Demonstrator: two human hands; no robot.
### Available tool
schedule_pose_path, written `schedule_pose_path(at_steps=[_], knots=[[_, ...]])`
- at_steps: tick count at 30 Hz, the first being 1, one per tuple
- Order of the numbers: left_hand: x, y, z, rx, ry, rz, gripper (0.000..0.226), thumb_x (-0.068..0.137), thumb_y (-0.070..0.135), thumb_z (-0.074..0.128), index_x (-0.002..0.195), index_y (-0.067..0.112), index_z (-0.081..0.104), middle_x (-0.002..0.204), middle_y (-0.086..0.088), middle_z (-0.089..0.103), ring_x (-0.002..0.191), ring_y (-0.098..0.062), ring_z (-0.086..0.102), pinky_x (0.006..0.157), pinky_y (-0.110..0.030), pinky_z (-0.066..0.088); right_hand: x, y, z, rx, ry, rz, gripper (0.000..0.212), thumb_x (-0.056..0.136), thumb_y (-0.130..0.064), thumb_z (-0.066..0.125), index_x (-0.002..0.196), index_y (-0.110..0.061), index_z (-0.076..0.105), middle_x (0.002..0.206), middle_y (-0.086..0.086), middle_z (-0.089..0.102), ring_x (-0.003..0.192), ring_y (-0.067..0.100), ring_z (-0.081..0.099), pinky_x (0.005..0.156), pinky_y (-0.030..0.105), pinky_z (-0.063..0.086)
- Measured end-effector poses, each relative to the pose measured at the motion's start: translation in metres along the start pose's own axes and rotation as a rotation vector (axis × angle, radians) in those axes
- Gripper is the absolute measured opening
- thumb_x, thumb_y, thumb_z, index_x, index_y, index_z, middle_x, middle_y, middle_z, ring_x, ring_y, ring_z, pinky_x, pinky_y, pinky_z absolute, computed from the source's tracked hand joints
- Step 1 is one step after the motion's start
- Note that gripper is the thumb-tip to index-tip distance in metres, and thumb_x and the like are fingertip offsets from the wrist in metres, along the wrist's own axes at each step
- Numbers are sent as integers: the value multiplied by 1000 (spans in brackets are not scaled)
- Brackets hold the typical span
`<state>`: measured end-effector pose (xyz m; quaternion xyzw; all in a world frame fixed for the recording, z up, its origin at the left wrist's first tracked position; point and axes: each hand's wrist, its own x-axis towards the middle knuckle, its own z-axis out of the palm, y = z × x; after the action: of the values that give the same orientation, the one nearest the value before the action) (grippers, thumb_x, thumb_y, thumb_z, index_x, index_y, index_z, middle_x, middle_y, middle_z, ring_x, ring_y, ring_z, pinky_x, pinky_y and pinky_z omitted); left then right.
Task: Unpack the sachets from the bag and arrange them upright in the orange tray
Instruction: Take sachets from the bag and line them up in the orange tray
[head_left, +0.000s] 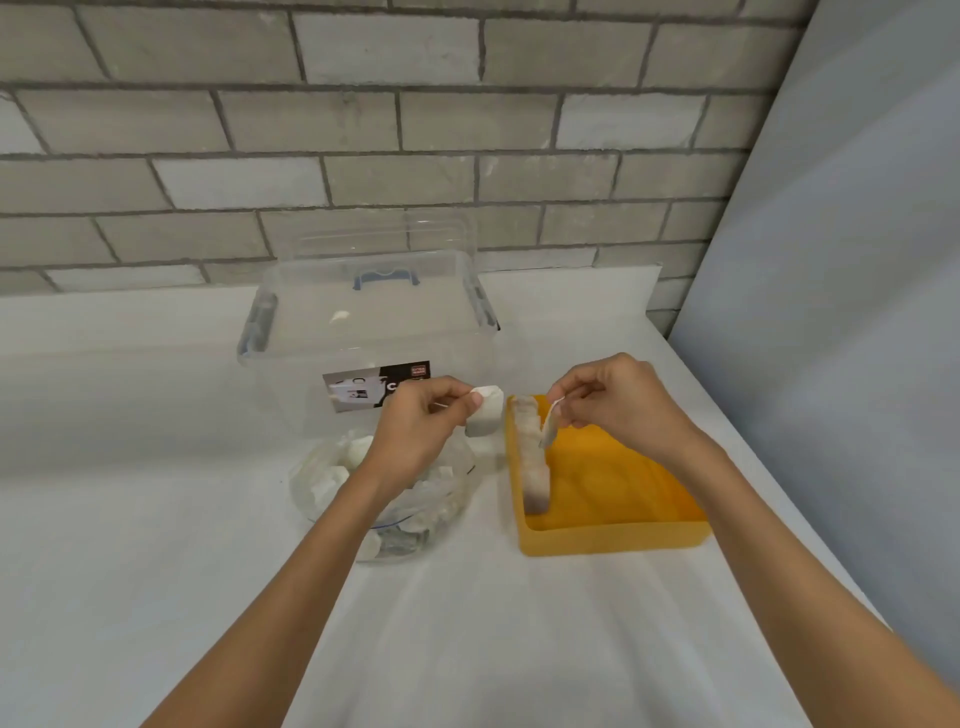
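Both hands pinch sachets above the white table (156, 519). Left hand (415, 431) grips a white rectangular sachet (485, 415) between thumb and forefinger, over the clear plastic bag (332, 488) of loose sachets lying before a clear lidded storage box (363, 322). Right hand (618, 400) pinches a thin white sachet (550, 428), tilted, beside the upright sachet row (532, 457) along the left wall of the orange plastic tray (613, 535).
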<state>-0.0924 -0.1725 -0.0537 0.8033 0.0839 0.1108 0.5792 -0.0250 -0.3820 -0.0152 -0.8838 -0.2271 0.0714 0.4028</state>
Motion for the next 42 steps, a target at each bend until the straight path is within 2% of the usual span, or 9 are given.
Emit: schedule_pose_path(at_steps=[5, 10, 16, 20, 26, 31, 35, 39, 42], knots=[[-2, 8, 32, 3, 9, 3, 10, 89, 22, 65, 86, 17, 73, 78, 4, 71, 76, -12, 65, 68, -19, 48, -4, 24, -12, -138, -113, -80, 4, 82, -19, 73, 82, -23, 75, 83, -12, 63, 78, 1, 59, 71, 14, 45], [-9, 9, 46, 1, 51, -8, 10, 89, 22, 65, 83, 19, 73, 79, -8, 71, 73, -14, 63, 67, -25, 47, -1, 47, 4, -145, -302, -73, 5, 87, -14, 67, 85, -17, 71, 64, -5, 65, 59, 6, 63, 64, 23, 52], [-17, 8, 46, 14, 113, -22, 13, 88, 23, 66, 77, 27, 72, 76, -8, 70, 72, -17, 61, 67, -30, 47, 9, 59, 30, -125, -373, -40, 8, 88, -7, 65, 89, -12, 71, 54, -12, 58, 53, 3, 57, 52, 7, 41], [-21, 8, 44, 26, 137, -16, 15, 89, 21, 66, 77, 28, 71, 79, -10, 71, 74, -17, 62, 68, -30, 48, 15, 69, 47, -76, -335, 6, 8, 87, -3, 63, 90, -8, 68, 63, -3, 62, 56, 12, 63, 57, 17, 49], [-19, 0, 41, 43, 147, -19, 14, 88, 25, 67, 75, 31, 72, 79, -8, 71, 80, -26, 65, 69, -32, 50, 12, 74, 59, 35, -279, 19, 4, 86, -3, 66, 88, -6, 64, 76, 12, 68, 60, 18, 67, 53, 19, 52], [-18, -4, 45, 31, 103, -27, 10, 87, 25, 67, 80, 26, 73, 72, 1, 68, 68, -5, 58, 64, -22, 45, 8, 78, 59, 128, -234, 34, 7, 85, -4, 68, 90, -1, 63, 70, 8, 66, 58, 19, 67, 54, 26, 54], [-16, -8, 49, 29, 53, -49, 7, 86, 24, 68, 83, 23, 74, 74, 0, 67, 63, -9, 53, 59, -27, 44, 4, 79, 54, 121, -207, 29, 6, 85, -3, 66, 91, -3, 64, 73, 13, 68, 60, 20, 68, 56, 29, 56], [-14, -10, 52, 47, 10, -59, 6, 87, 22, 68, 85, 21, 73, 72, 1, 67, 61, -3, 59, 59, -18, 47, 4, 77, 44, 121, -130, 8, 17, 86, 0, 59, 98, -10, 65, 82, 9, 68, 60, 18, 68, 50, 20, 51], [-12, -11, 56, 35, -28, -60, 6, 86, 21, 68, 88, 19, 74, 73, -2, 68, 62, -4, 60, 58, -16, 46, 2, 69, 37, 215, -127, -34, 22, 84, -11, 67, 105, -16, 67, 89, 1, 69, 61, 13, 66, 53, 16, 46]])
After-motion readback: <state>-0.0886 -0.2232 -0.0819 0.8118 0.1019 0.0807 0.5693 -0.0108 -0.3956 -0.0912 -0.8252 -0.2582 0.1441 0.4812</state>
